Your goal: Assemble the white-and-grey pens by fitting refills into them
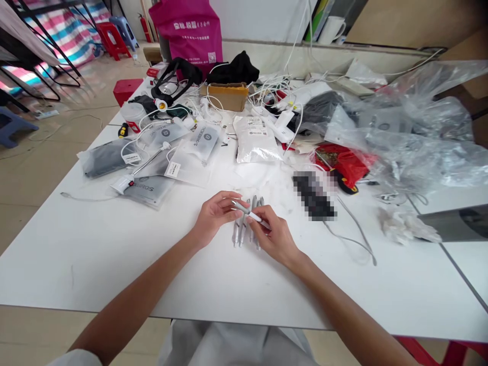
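A grey and white pen [242, 207] is held between both hands, above the table. My left hand [214, 216] pinches its grey end between thumb and fingers. Around its white barrel, the fingers of my right hand [275, 236] are closed. Several similar pens [241, 231] lie side by side on the white table [183, 284], just beneath and partly hidden by my hands.
Behind my hands lies a silvery-white packet [257, 140]. Frosted pouches [148, 190] and a white lamp-like device [124, 183] are at left. A cable [354, 229], red bag [353, 162] and clear plastic bags [412, 137] lie at right. A cardboard box [227, 97] stands at the back.
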Available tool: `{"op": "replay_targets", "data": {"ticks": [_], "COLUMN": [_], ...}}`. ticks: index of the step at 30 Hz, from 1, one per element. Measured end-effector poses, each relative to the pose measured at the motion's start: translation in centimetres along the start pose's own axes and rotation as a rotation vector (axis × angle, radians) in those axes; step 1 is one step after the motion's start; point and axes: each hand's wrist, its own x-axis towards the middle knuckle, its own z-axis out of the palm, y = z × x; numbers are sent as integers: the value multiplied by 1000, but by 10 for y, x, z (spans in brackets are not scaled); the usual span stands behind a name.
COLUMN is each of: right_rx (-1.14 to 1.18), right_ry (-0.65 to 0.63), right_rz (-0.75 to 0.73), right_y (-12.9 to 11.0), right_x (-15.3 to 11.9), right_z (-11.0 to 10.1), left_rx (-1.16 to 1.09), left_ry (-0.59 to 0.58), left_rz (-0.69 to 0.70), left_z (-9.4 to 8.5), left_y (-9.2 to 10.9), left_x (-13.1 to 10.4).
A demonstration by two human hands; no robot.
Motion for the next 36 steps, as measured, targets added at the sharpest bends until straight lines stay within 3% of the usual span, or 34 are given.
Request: {"op": "replay_targets", "data": {"ticks": [4, 7, 14, 23, 29, 36], "right_rx": [-85, -159, -226, -318, -280, -292], "right_ry": [-48, -35, -36, -20, 15, -16], "right_rz": [-137, -211, -175, -270, -191, -268], "right_y": [-3, -1, 16, 8, 22, 7], "right_x": [5, 6, 1, 7, 2, 9], "right_z": [-5, -7, 0, -5, 3, -5], "left_rx": [122, 178, 178, 105, 118, 114], "left_ry": [57, -2, 66, 129, 160, 157], "left_rz": [57, 71, 21, 35, 14, 48], "left_z": [-3, -3, 2, 6, 9, 6], "left_y": [0, 3, -3, -3, -4, -6], "left_x": [0, 0, -1, 1, 0, -1]}}
